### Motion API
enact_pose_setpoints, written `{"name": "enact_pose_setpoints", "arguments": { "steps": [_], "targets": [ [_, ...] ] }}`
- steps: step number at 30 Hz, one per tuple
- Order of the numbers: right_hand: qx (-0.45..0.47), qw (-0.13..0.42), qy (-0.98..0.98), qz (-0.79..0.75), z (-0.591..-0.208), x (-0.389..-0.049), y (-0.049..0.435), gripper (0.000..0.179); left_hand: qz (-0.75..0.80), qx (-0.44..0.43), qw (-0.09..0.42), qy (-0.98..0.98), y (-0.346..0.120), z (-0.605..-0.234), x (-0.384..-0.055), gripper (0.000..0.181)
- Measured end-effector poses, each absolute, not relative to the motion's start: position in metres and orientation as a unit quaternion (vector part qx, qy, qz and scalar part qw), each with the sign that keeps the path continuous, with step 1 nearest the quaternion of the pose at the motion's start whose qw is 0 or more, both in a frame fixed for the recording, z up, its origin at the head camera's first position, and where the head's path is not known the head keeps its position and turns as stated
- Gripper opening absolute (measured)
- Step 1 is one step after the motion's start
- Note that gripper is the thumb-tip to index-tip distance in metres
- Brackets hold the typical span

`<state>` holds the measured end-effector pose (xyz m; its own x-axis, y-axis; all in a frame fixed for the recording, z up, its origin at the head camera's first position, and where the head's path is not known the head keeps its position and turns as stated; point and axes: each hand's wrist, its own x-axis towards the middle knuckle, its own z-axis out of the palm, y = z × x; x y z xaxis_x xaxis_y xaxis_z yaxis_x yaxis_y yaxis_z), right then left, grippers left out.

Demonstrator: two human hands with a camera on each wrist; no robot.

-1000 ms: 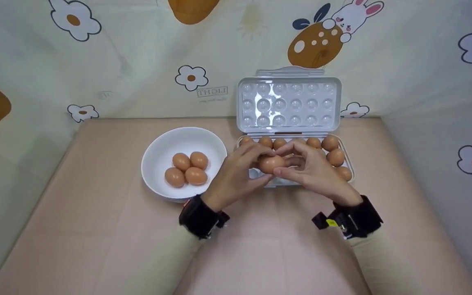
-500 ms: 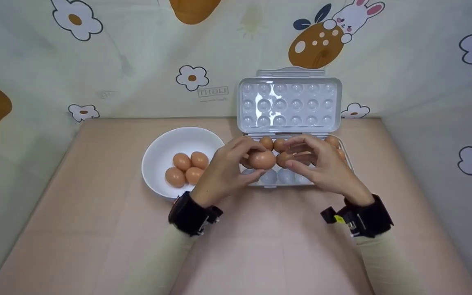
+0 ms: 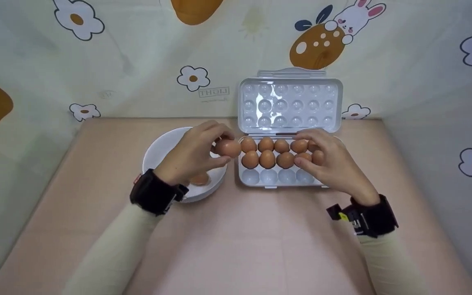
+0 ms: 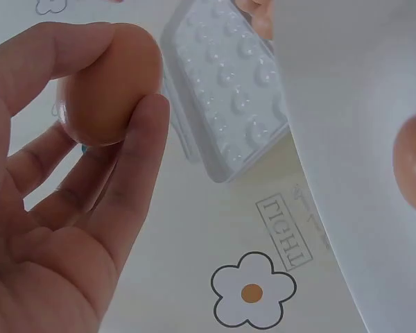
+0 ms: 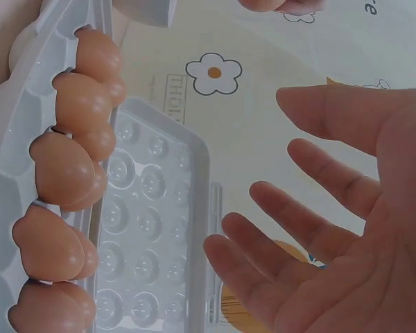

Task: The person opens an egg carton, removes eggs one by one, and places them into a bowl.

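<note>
So the left hand (image 3: pixel 197 152) has a brown egg (image 3: pixel 229 148) pinched between thumb and fingers, up by the right rim of a white bowl (image 3: pixel 152 149). Another egg (image 3: pixel 199 179) peeks out in the bowl, partly blocked by that hand. Just to the right there's a plastic carton (image 3: pixel 268 177), its lid (image 3: pixel 291 104) flipped up on the far side. Brown eggs (image 3: pixel 267 159) fill the visible far and middle rows. The right hand (image 3: pixel 334 164) is over the carton's right end, fingers loosely bent.

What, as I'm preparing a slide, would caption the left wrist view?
Left hand gripping a brown egg, with a dimpled lid and white bowl in view.
</note>
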<state>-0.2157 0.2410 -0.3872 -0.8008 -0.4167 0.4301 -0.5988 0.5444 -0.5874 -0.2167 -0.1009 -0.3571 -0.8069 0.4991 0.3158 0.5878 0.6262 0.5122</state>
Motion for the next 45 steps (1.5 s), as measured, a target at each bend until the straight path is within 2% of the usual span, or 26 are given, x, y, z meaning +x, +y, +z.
{"name": "enact_pose_setpoints", "arguments": {
  "steps": [11, 19, 29, 37, 45],
  "targets": [
    [0.305, 0.131, -0.869, 0.366, -0.391, -0.215, 0.244, 0.051, -0.232, -0.248, -0.077, -0.937, -0.114, -0.362, -0.238, 0.029],
    [0.295, 0.128, -0.874, 0.365, -0.39, -0.214, 0.243, 0.051, -0.209, -0.191, -0.164, -0.945, -0.115, -0.368, -0.245, 0.025],
    [0.303, 0.128, -0.871, 0.365, -0.389, -0.216, 0.242, 0.049, -0.179, -0.18, -0.194, -0.948, -0.112, -0.373, -0.25, 0.023],
    [0.315, 0.143, -0.869, 0.354, -0.391, -0.217, 0.241, 0.04, -0.152, -0.213, -0.177, -0.949, -0.108, -0.378, -0.252, 0.014],
    [0.312, 0.139, -0.872, 0.35, -0.39, -0.218, 0.242, 0.041, -0.148, -0.199, -0.19, -0.95, -0.106, -0.385, -0.257, 0.011]
  ]
}}
